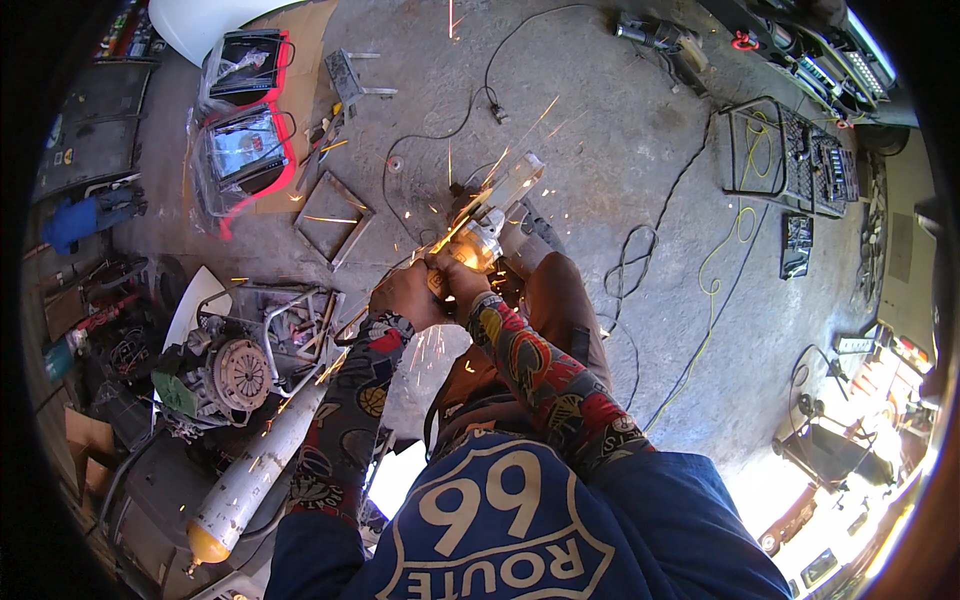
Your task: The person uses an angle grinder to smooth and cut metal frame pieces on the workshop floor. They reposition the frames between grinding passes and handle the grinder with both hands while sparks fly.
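Observation:
Sparks fly around a yellow angle grinder (470, 250) in front of my knees. My right hand (461, 279) is wrapped round the grinder's body. Close beside it, my left hand (406, 295) is closed at the tool's near left side; what its fingers grip is partly hidden, but it appears to be the grinder too. Just beyond the tool, a pale metal piece (520, 178) points up and to the right. The contact point between the disc and the metal is lost in sparks and glare.
A square metal frame (335, 220) lies on the concrete floor to the left. Nearer stand a clutch assembly (240, 375) and a grey gas cylinder (265, 465). A black cable (487, 75) runs ahead; a yellow hose (712, 290) snakes at right. Farther left stands a person in blue (75, 225).

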{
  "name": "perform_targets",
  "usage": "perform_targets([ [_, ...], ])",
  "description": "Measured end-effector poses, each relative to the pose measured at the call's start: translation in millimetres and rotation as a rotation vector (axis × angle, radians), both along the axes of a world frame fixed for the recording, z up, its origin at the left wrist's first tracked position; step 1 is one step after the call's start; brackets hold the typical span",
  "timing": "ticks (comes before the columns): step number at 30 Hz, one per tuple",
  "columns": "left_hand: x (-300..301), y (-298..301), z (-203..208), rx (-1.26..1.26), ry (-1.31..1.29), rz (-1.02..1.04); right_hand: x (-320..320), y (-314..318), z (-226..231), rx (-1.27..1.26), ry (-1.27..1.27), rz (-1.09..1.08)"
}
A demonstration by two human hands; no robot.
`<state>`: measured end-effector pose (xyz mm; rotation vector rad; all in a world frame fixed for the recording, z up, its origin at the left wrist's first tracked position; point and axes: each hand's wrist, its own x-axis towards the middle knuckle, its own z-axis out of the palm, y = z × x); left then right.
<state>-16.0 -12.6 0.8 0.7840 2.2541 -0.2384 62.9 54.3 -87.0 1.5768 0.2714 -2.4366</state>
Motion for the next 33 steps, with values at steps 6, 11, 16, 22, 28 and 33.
perform_targets([
  [6,-2,3,3,-0.057,-0.039,0.004,-1,1,2,-0.05,0.011,0.015],
  [11,0,3,2,-0.006,-0.017,0.019,-2,-3,-4,0.034,-0.036,-0.011],
  [16,2,-4,-2,0.106,-0.027,0.019,2,-5,-9,0.116,-0.045,-0.027],
  [22,0,-6,-7,0.094,-0.027,0.008,-1,0,4,0.152,-0.057,-0.052],
  [28,-2,-7,-7,0.091,-0.036,-0.009,0,2,10,0.114,-0.053,-0.042],
  [33,-4,-4,-4,0.001,-0.052,0.009,-3,0,0,0.049,-0.061,0.01],
])
